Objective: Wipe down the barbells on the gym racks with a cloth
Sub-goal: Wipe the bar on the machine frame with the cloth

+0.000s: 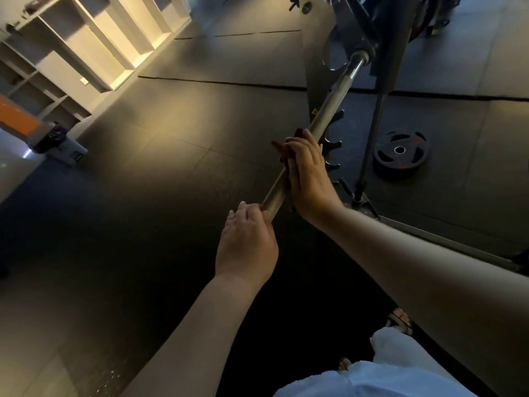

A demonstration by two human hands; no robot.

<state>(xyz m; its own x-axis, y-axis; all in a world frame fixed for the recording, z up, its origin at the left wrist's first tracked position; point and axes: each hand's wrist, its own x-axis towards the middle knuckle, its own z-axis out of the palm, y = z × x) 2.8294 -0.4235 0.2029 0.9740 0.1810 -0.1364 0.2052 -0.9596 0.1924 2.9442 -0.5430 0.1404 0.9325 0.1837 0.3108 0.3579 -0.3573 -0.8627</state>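
Observation:
A steel barbell (332, 103) runs from the rack (350, 32) at the upper right down toward me. My left hand (247, 242) grips the bar's near end. Further up the shaft, my right hand (307, 174) is wrapped round the bar with a dark red cloth (282, 149) between palm and steel. Only the cloth's edges stick out past the fingers.
A black weight plate (400, 153) lies on the rubber floor right of the bar, beside a thin upright post (372, 133). The rack's toothed catch plate (333, 144) sits just behind my right hand. White shelving (86, 47) lines the far left wall. My sandalled foot (399, 320) is at the lower right.

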